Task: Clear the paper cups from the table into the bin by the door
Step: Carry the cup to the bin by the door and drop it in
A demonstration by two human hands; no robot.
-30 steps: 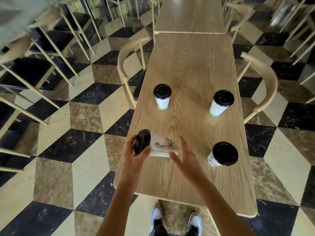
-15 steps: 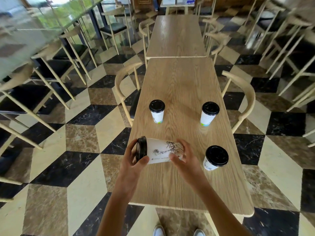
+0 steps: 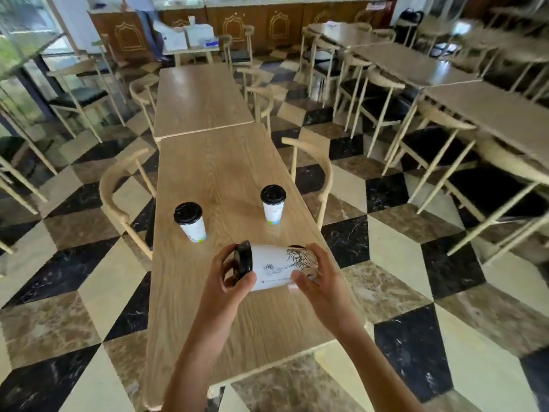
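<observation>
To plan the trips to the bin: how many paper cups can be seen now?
3. One lies sideways in both hands. One stands on the table's left side. One stands on its right side. Another may be hidden behind the right hand.

You are standing in a café-like room with a floor (image 3: pixel 395 251) of black, cream and brown marble diamonds. Pale wooden tables (image 3: pixel 202 96) run away from you in a row, more of them (image 3: pixel 487 111) on your right, all ringed by light-framed chairs (image 3: pixel 309 162) with dark seats. A dark wooden counter (image 3: pixel 267 25) with gold ornament closes the far wall, and daylight enters through windows (image 3: pixel 20 49) on your left.
</observation>
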